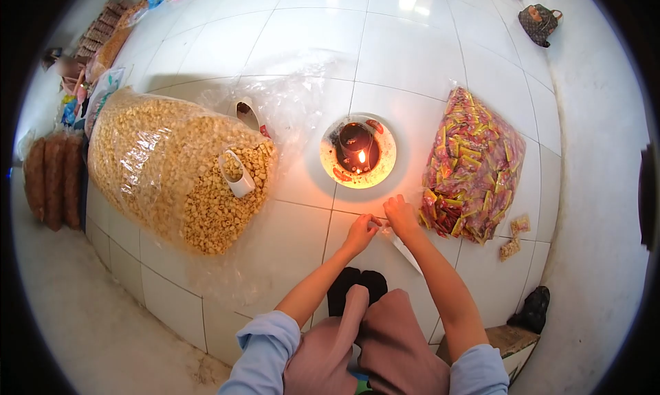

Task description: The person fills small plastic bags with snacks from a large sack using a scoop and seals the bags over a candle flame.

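While a flame (362,156) burns nearby, the left hand (360,235) and right hand (403,217), fingers bunched, exact hold unclear, flank clear film (386,231) that looks light, limp and slippery, best pinched at its edges.

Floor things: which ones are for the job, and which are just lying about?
Probably for the job:
- thin strip by the right hand
- flame
- plate
- snack bag
- scoop
- bag of packets

Probably just lying about:
- brown handbag
- black bag
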### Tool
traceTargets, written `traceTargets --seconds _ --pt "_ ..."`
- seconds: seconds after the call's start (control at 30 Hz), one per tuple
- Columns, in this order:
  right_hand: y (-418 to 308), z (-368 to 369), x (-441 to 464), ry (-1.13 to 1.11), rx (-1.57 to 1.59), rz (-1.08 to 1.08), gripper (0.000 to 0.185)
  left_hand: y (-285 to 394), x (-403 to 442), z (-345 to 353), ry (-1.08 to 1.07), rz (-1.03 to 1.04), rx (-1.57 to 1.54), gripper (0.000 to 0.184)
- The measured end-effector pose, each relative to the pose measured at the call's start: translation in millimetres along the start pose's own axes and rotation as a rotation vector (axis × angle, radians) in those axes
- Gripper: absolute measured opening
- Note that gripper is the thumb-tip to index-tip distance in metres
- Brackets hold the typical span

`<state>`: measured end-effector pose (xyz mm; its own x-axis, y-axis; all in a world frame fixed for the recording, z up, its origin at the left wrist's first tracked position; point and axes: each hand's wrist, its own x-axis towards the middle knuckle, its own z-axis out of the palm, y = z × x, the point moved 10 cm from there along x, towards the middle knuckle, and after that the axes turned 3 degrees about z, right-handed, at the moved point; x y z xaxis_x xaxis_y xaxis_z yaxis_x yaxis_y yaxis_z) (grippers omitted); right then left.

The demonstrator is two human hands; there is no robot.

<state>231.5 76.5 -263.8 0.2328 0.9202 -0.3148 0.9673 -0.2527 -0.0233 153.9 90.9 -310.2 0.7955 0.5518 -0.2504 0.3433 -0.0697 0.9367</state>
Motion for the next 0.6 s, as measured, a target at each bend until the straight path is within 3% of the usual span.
traceTargets --seconds 0.3,0.4,0.6 --pt "4.1 30.6 -4.2 0.099 -0.009 0.062 0.007 -22.3 -6.8 18.0 -0.07 -0.168 -0.234 0.026" --pt "12.3 30.2 -6.3 0.137 0.086 0.038 0.007 -23.6 -10.9 21.2 -0.038 -0.273 -0.365 0.029" --pt "28.2 29.7 -10.1 0.13 0.395 0.095 0.006 -16.4 -10.0 29.7 -0.015 -0.271 -0.379 0.02"
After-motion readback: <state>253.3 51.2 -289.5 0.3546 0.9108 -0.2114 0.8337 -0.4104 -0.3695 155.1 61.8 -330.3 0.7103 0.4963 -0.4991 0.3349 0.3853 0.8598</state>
